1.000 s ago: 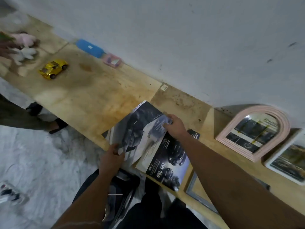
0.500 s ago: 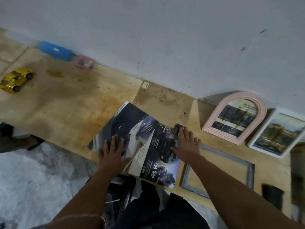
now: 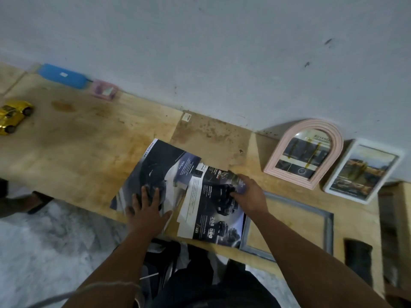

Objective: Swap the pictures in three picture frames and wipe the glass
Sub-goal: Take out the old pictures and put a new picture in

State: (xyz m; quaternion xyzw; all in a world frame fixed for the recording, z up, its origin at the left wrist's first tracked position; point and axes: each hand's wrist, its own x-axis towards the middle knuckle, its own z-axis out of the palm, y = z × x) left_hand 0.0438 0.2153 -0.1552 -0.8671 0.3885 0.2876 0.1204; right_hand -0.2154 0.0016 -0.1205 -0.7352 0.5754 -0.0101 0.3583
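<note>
Head: brochure (image 3: 213,210) under right grip (image 3: 249,194).

There are three picture frames: one pink arched frame (image 3: 304,152), one white rectangular frame (image 3: 363,172) and one grey flat frame (image 3: 329,230). There are two glossy car pages (image 3: 155,172) (image 3: 211,210). There is one shiny yellow toy car (image 3: 13,115).

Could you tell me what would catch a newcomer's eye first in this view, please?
Two dark car brochure pages lie spread at the wooden table's near edge, the left hand flat on one and the right hand on the other. A pink arched frame leans against the wall, and an empty grey frame lies flat.
</note>
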